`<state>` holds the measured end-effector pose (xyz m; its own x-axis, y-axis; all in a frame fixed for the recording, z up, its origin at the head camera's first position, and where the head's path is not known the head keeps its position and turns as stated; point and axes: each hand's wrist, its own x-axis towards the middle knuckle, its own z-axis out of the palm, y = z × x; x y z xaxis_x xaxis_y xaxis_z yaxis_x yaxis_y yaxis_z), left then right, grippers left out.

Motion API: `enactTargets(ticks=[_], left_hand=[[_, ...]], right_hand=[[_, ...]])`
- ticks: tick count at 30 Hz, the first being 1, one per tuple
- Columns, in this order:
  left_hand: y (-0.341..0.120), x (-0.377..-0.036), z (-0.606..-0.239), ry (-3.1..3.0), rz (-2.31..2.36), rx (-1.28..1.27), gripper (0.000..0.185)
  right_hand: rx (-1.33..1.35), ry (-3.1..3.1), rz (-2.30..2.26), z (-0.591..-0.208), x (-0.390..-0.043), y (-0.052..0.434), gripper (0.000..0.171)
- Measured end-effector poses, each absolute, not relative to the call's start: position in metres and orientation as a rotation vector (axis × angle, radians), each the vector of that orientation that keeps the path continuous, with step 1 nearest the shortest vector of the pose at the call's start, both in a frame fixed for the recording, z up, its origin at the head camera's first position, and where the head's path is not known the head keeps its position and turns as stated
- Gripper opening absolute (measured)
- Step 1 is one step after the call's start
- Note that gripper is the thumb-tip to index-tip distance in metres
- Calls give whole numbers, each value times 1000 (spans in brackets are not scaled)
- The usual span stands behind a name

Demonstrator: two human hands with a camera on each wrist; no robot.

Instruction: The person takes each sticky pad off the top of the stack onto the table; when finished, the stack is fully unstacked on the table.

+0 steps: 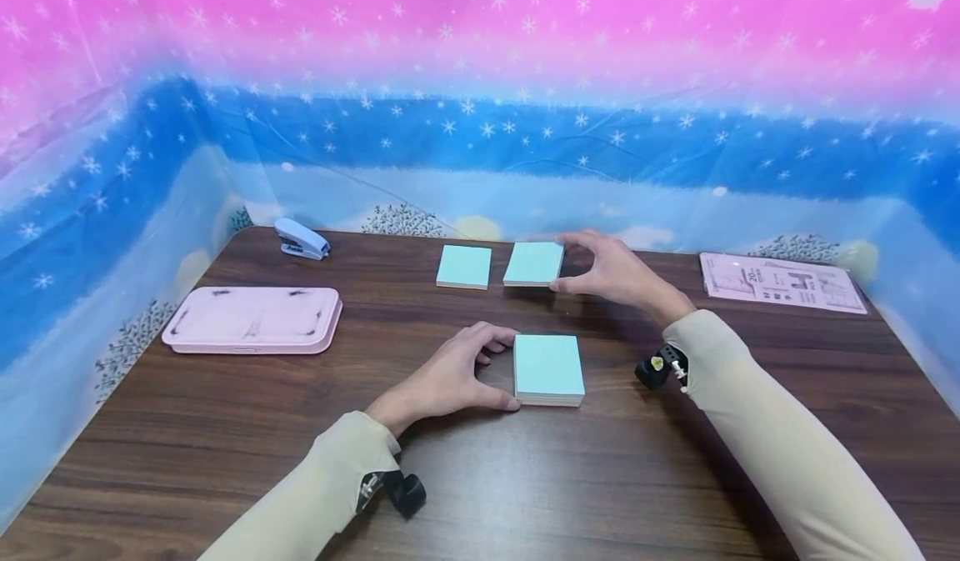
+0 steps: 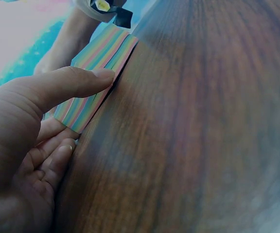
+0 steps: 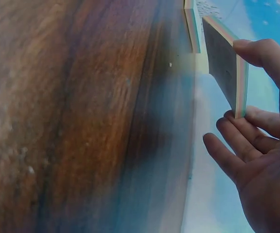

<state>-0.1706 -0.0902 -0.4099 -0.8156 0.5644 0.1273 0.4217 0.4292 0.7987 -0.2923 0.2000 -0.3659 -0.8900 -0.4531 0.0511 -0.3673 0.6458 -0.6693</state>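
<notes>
My right hand pinches a thin mint-green sticky note pad at its right side, thumb on the near corner and fingers at the far one. Its dark underside shows in the right wrist view, so the pad is raised off the table. A similar pad lies just left of it. Nearer to me, my left hand holds a thicker stack of sticky notes by its left side, between thumb and fingers. Striped coloured edges of this stack show in the left wrist view.
A pink case lies on the left of the wooden table, with a light blue stapler behind it. At the back right is a flat pink printed packet. A patterned cloth hangs along the table's back and sides.
</notes>
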Motion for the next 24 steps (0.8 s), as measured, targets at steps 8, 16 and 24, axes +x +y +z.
enactTargets(ticks=[8,16,24], left_hand=[[-90,-170,-410,2512,1337,875,79],[-91,-170,-409,2517,1339,879,78],[-91,-171,-409,2509,1337,873,79]], right_hand=[[-660,2711,-1076,-371,-297,196,88],[-694,2713,-1061,-375,-298,191,85],[-704,2703,-987,-375,-299,187,85]])
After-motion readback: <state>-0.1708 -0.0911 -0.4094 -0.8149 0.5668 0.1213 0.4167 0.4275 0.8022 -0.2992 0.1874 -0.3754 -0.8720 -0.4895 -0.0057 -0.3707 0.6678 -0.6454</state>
